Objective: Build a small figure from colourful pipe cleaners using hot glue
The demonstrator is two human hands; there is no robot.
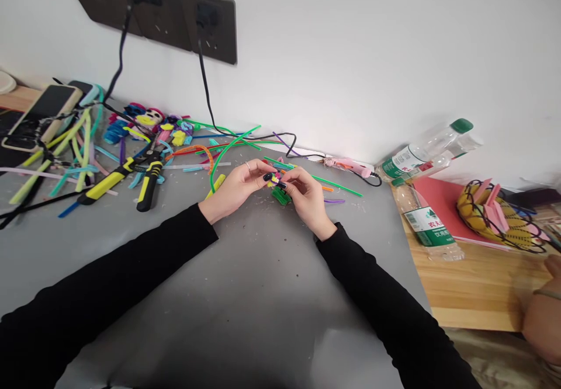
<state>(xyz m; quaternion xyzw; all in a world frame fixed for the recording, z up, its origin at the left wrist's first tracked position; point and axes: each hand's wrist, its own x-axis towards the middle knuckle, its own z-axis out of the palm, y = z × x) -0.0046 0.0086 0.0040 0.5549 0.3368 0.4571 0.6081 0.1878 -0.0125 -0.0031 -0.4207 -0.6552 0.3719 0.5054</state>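
Note:
Between my hands, above the grey mat [263, 295], is a small multicoloured pipe-cleaner figure [274, 179] with yellow, pink and purple parts. My left hand [239, 186] pinches it from the left with thumb and fingers. From the right, the fingertips of my right hand [305, 193] close on it as well. A green fuzzy piece [281, 196] shows just below the fingers; whether it is joined to the figure I cannot tell. A bent green pipe cleaner [215, 170] curves up beside my left hand. Fingers cover much of the figure.
Yellow-and-black pliers [150, 184] lie left among loose pipe cleaners [72, 155], finished fuzzy pieces [149, 121] and a phone [41, 114]. A pink glue gun [346, 166] with a black cord rests by the wall. Plastic bottles [432, 231] and another person's arm [543, 325] are at right.

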